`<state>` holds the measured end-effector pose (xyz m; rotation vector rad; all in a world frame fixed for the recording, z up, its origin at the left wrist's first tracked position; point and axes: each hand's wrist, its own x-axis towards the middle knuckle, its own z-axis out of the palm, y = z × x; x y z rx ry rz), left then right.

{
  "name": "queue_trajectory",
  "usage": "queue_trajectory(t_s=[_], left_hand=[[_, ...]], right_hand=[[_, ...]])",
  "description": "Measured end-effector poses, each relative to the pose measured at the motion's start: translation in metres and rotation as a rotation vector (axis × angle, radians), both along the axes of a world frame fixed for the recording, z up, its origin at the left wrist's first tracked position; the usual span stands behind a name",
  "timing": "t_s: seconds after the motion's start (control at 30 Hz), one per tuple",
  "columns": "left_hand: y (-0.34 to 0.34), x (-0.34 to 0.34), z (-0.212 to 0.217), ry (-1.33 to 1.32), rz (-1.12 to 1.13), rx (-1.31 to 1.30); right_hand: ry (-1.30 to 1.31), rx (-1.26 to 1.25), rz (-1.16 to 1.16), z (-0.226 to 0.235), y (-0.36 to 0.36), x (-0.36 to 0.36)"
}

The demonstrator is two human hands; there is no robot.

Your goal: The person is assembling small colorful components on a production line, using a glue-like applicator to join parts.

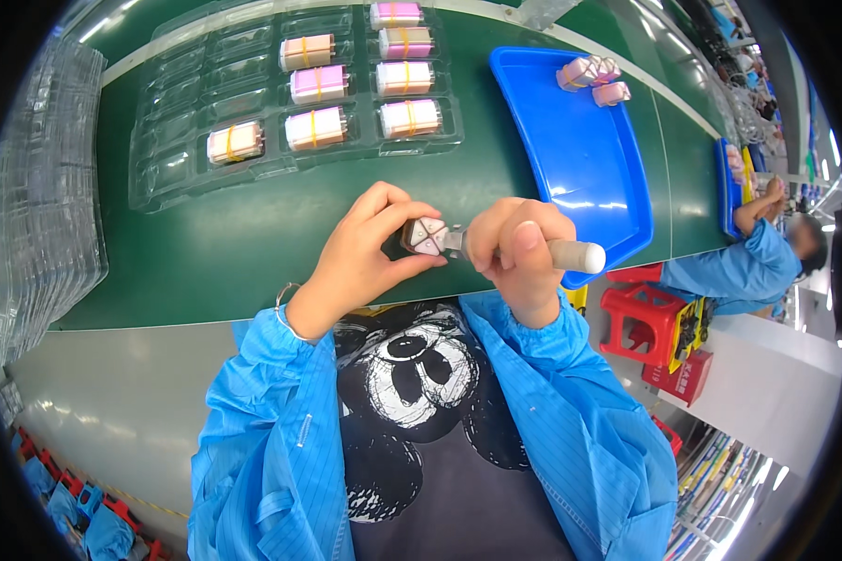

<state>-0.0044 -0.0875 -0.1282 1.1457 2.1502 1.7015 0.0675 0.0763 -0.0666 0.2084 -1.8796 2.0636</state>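
At the desk's far left edge we see a clear blister tray (pixel 159 178) with banded pastel blocks (pixel 315 128). Near the front edge, our left hand (pixel 365 248) pinches a small block (pixel 427 236); our right hand (pixel 515 251) is closed around a white-tipped tool (pixel 571 254), perhaps a brush. A blue tray (pixel 580 168) lies right.

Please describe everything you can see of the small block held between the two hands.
The small brown block with a pale face split into triangular segments is held above the green belt, just in front of the person's chest. Its visible end is roughly square, the segments pinkish-white with thin dark seams; it looks like hard plastic. The left hand pinches it between thumb and fingers. A metal tip of the pale-handled tool in the right hand touches its right side. Its far sides are hidden.
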Motion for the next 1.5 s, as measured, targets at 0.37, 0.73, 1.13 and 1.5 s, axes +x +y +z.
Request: queue_trajectory(t_s=[0.37, 0.73, 1.13, 1.5], left_hand=[[0.001, 0.002, 0.001, 0.001, 0.021, -0.010], [-0.005, -0.004, -0.003, 0.025, -0.154, -0.044], [-0.002, 0.000, 0.003, -0.012, -0.065, -0.102], [0.003, 0.001, 0.000, 0.052, -0.008, -0.068]], right_hand=[[-0.027, 0.068, -0.029, 0.001, -0.003, 0.000], [-0.014, -0.005, -0.075, 0.000, 0.002, 0.003], [0.047, -0.049, 0.009, 0.000, -0.004, 0.007], [-0.005, 0.032, 0.032, 0.005, -0.009, 0.006]])
